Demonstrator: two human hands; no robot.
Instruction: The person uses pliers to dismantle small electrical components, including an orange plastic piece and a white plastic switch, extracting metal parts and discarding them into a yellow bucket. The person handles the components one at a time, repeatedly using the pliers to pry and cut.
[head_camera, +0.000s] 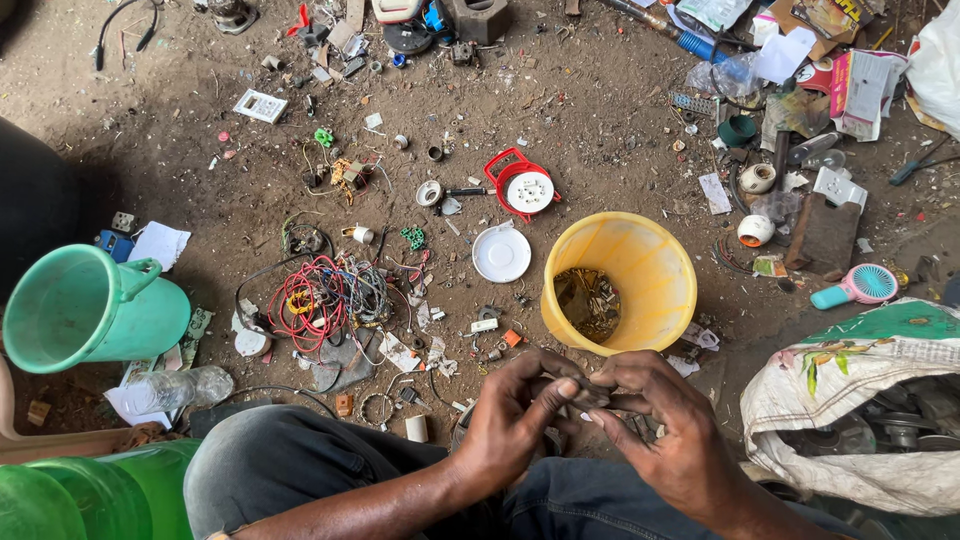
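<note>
Left hand (515, 415) and right hand (665, 420) meet at six o'clock, fingers pinched together on a small dark part (590, 393), just below the yellow bucket (640, 262) on the dirt floor (600, 130)

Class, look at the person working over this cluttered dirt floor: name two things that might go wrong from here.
1. The small dark part pinched between left hand and right hand might slip and vanish among the floor scraps.
2. An elbow may tip the yellow bucket, spilling its metal bits.
</note>
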